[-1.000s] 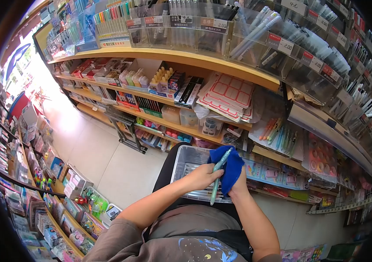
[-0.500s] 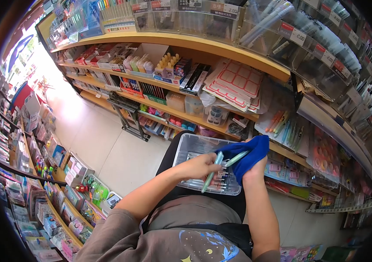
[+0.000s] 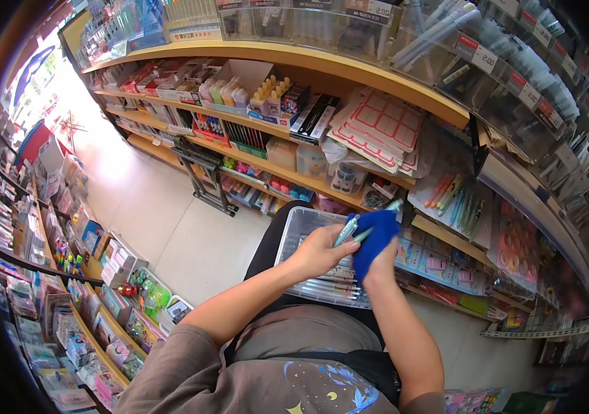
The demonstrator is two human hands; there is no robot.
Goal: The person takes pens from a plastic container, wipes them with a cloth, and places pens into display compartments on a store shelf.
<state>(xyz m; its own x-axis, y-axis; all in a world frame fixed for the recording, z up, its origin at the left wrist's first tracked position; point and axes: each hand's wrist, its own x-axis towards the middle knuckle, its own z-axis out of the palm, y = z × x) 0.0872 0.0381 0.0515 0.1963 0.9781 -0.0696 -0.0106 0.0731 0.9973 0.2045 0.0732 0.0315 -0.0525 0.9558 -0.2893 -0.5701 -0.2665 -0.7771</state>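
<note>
My left hand (image 3: pixel 322 252) is closed around a pale green pen (image 3: pixel 346 231) over the plastic box on my lap. Its fingertips also meet the near end of a second pale green pen. A blue cloth (image 3: pixel 376 238) is wrapped about that second pen, whose far end (image 3: pixel 395 205) pokes out beyond the cloth, slightly blurred. My right hand (image 3: pixel 381 265) grips the cloth, its fingers mostly covered by it. Under both hands sits the clear plastic box (image 3: pixel 286 241), with several pens (image 3: pixel 336 290) lying in it.
Ahead of me, wooden shelves (image 3: pixel 260 162) carry boxed stationery and sheets of red-framed labels (image 3: pixel 377 127). Pens in clear bins (image 3: pixel 439 41) line the upper shelf. A black folding stand (image 3: pixel 205 176) is on the tiled floor (image 3: pixel 191 241). Another display rack (image 3: pixel 94 324) runs along the left.
My hands have come together. The right hand and blue cloth moved left, and the cloth now covers the middle of the second pen. The pen in my left hand has shifted up.
</note>
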